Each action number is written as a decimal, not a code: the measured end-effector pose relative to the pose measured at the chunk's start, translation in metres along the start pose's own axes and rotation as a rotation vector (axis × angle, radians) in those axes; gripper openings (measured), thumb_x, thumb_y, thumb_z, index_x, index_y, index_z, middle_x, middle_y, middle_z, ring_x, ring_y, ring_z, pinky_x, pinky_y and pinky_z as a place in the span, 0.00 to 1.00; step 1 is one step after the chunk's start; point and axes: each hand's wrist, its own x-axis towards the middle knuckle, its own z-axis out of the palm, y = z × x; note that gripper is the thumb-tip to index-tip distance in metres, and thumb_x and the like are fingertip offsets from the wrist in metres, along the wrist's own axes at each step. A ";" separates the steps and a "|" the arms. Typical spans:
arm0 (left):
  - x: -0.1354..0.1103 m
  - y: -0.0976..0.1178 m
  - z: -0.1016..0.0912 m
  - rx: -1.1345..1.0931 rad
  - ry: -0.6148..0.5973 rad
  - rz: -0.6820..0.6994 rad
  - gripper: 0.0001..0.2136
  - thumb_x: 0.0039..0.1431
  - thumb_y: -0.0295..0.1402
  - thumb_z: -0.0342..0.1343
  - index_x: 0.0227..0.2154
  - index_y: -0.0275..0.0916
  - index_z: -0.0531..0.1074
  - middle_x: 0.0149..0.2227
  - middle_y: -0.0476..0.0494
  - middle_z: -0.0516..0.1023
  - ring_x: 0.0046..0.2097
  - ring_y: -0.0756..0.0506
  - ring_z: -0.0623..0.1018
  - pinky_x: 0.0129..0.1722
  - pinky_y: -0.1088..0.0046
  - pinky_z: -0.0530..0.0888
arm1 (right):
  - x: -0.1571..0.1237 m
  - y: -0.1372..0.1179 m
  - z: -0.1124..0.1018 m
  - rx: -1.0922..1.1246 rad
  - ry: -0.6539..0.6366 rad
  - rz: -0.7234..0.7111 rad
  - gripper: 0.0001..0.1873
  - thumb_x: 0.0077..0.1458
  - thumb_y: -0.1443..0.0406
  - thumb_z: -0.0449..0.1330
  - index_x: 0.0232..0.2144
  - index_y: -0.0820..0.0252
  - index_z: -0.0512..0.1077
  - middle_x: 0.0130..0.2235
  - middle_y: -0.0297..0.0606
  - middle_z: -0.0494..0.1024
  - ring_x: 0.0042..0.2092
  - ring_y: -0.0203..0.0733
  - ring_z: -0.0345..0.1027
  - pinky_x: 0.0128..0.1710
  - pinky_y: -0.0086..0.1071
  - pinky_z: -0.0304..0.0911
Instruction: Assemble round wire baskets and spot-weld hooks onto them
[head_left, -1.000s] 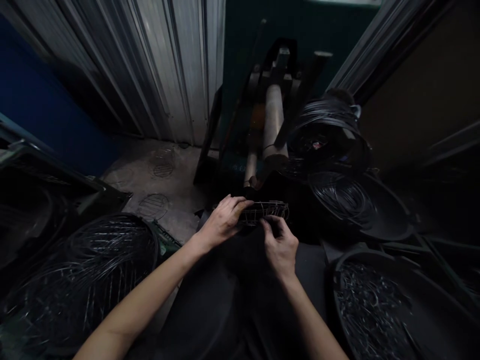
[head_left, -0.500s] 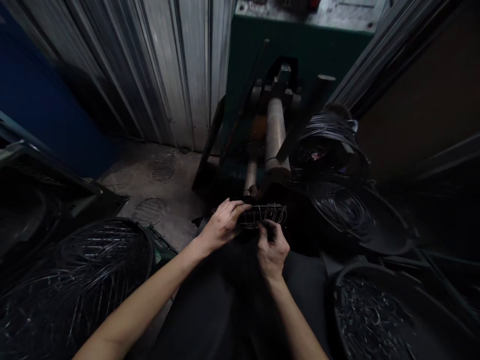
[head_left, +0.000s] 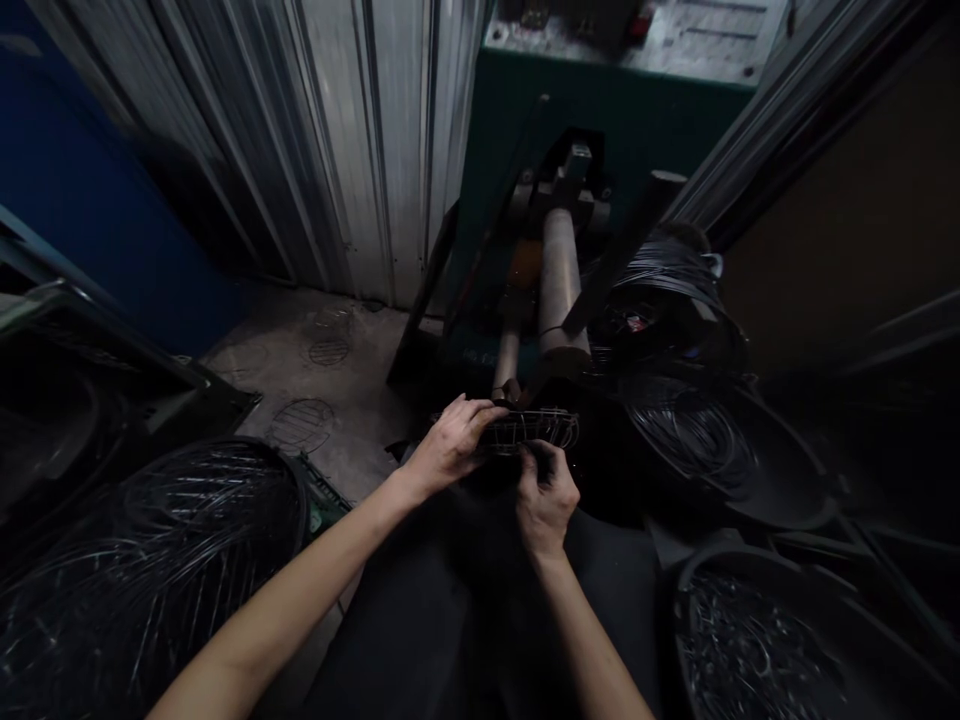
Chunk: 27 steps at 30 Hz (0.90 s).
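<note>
A small wire basket of thin metal rods lies between my hands, just below the electrode arms of a green machine. My left hand is closed on its left part, fingers laid along the top. At the near side, my right hand pinches the basket's lower edge between thumb and fingers; any small piece in that pinch is hidden. The slimmer lower metal rod of the machine ends right behind the basket. Above it to the right is the thicker metal cylinder.
A tub of cut wires stands at left. On the right are coiled wire in a dark pan and a bin of small bent wire pieces. Round wire grids lie on the floor. A dark bar juts out beside the cylinder.
The view has tilted slightly, so the machine sits a little lower and to the right. Both hands keep nearly the same hold on the wire basket.
</note>
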 end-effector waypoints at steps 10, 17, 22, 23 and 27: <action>-0.001 0.000 0.000 0.007 0.036 0.017 0.26 0.53 0.26 0.56 0.54 0.38 0.57 0.50 0.37 0.69 0.53 0.42 0.71 0.59 0.53 0.63 | -0.001 -0.005 0.005 0.019 0.088 0.033 0.11 0.57 0.58 0.56 0.34 0.61 0.70 0.33 0.39 0.76 0.36 0.39 0.70 0.38 0.31 0.63; 0.004 -0.004 0.002 0.041 0.037 0.020 0.24 0.53 0.25 0.55 0.54 0.37 0.57 0.50 0.37 0.69 0.54 0.42 0.70 0.59 0.54 0.63 | 0.004 -0.002 0.014 0.012 0.126 0.066 0.14 0.56 0.56 0.56 0.34 0.61 0.70 0.33 0.40 0.77 0.36 0.41 0.71 0.39 0.32 0.64; 0.005 -0.005 0.002 0.074 0.037 0.020 0.23 0.54 0.25 0.54 0.54 0.38 0.58 0.50 0.38 0.69 0.53 0.43 0.71 0.59 0.54 0.63 | 0.005 -0.001 0.018 0.005 0.115 0.029 0.13 0.57 0.56 0.54 0.33 0.60 0.70 0.33 0.40 0.76 0.36 0.41 0.71 0.39 0.32 0.64; 0.004 -0.006 0.001 0.080 0.037 0.022 0.23 0.55 0.25 0.54 0.54 0.39 0.58 0.50 0.39 0.70 0.53 0.43 0.71 0.59 0.54 0.63 | 0.005 0.000 0.019 0.004 0.111 0.019 0.12 0.57 0.57 0.54 0.33 0.60 0.70 0.33 0.40 0.76 0.36 0.40 0.71 0.39 0.32 0.64; 0.004 -0.007 0.002 0.089 0.053 0.036 0.23 0.55 0.25 0.54 0.54 0.39 0.58 0.49 0.39 0.70 0.53 0.43 0.71 0.59 0.54 0.63 | 0.005 0.000 0.020 -0.005 0.112 -0.010 0.11 0.57 0.58 0.53 0.33 0.60 0.69 0.33 0.40 0.76 0.36 0.40 0.70 0.39 0.32 0.64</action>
